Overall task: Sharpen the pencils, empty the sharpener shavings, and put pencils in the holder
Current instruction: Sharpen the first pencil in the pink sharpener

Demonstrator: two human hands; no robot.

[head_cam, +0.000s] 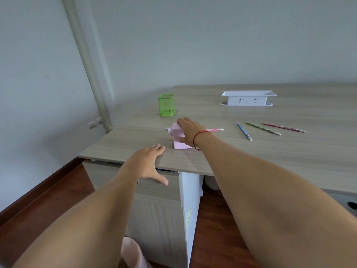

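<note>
A pink crank sharpener (177,136) stands on the wooden desk (270,151) near its front left edge. My right hand (190,131) grips the sharpener from above and the right, fingers over its top and thumb on its side. A pink pencil (216,129) sticks out of the sharpener to the right, behind my wrist. My left hand (148,161) lies flat on the desk's front edge, thumb hanging below it. A green mesh holder (166,105) stands behind the sharpener. To the right lie a blue pencil (244,131), a green pencil (263,128) and a pink-red pencil (283,127).
A white socket box (248,98) sits at the back of the desk. Under the desk are a drawer cabinet (154,209) and a white panel (190,200). A pale pink bin (133,252) stands on the dark wooden floor below my left arm.
</note>
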